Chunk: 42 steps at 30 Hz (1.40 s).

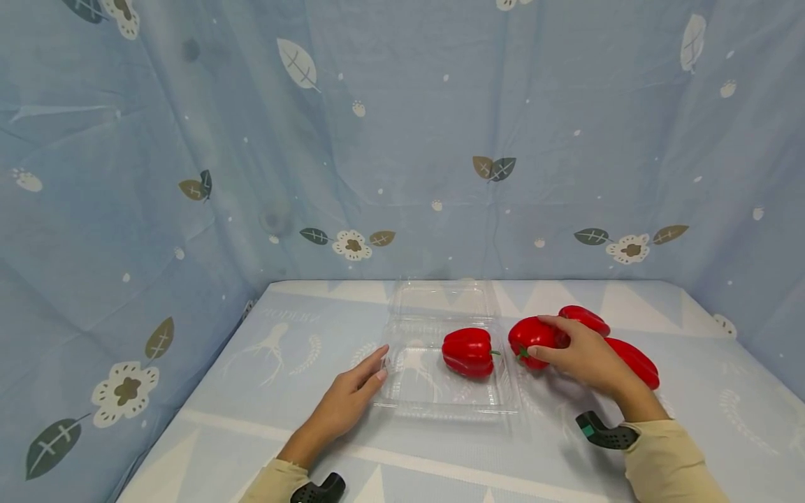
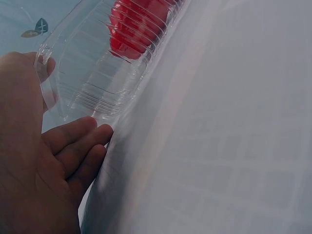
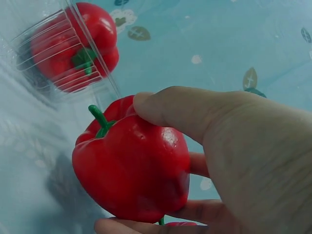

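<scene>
A clear plastic clamshell container [image 1: 409, 397] lies on the table with its lid [image 1: 443, 299] folded back. Inside its tray, toward the right side, is one red bell pepper [image 1: 467, 353] on its side. My left hand [image 1: 342, 405] holds the tray's left rim between thumb and finger, while the other fingers [image 2: 78, 136] extend beneath the edge. Just right of the tray, my right hand [image 1: 588, 360] grips a second red bell pepper [image 3: 131, 165]. Its thumb presses on one side and fingers wrap the other; the green stem points toward the tray.
Two more red peppers lie behind and beside the right hand, one farther back [image 1: 583, 318] and one to the right [image 1: 635, 363]. A pale patterned cloth [image 1: 264, 447] covers the table. Blue printed curtains [image 1: 402, 140] hang at the back and sides.
</scene>
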Each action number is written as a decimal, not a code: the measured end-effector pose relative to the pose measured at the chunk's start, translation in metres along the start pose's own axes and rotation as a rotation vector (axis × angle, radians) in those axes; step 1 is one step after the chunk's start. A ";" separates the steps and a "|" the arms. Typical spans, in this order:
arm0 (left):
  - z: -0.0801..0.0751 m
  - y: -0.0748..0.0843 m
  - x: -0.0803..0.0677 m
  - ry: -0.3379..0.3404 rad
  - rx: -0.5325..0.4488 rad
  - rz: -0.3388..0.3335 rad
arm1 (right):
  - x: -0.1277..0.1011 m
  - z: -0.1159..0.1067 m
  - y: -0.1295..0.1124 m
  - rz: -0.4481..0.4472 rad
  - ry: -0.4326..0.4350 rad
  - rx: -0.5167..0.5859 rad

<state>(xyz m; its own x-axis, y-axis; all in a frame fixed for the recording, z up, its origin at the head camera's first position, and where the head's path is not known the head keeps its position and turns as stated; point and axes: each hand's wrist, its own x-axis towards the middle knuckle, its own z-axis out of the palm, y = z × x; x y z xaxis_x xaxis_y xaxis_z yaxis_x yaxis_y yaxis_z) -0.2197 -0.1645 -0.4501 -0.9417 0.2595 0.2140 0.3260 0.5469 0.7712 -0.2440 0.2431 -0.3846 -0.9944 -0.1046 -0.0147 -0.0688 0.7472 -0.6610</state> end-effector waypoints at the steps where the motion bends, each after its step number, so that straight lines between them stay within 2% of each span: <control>1: 0.000 0.000 0.000 0.000 0.001 0.002 | 0.000 -0.001 0.000 0.002 0.001 0.007; 10: 0.000 0.001 0.001 -0.005 0.007 0.005 | -0.003 -0.007 0.002 -0.045 0.035 0.056; 18: -0.001 0.002 0.002 -0.002 -0.001 0.000 | -0.003 -0.010 0.005 -0.037 0.040 0.163; 23: -0.001 0.002 0.002 -0.005 -0.010 -0.002 | -0.002 -0.009 0.004 -0.025 0.028 0.313; 29: -0.001 0.003 0.002 -0.008 -0.015 -0.002 | 0.000 -0.003 0.000 -0.079 0.008 0.537; 42: -0.001 0.001 0.000 0.000 -0.009 -0.001 | 0.002 0.001 -0.008 -0.152 -0.032 0.787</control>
<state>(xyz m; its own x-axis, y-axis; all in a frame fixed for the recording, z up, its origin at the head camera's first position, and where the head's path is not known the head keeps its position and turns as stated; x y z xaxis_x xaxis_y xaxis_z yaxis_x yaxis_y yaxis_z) -0.2194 -0.1647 -0.4487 -0.9421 0.2589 0.2133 0.3242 0.5396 0.7770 -0.2459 0.2364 -0.3804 -0.9751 -0.1958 0.1044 -0.1147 0.0420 -0.9925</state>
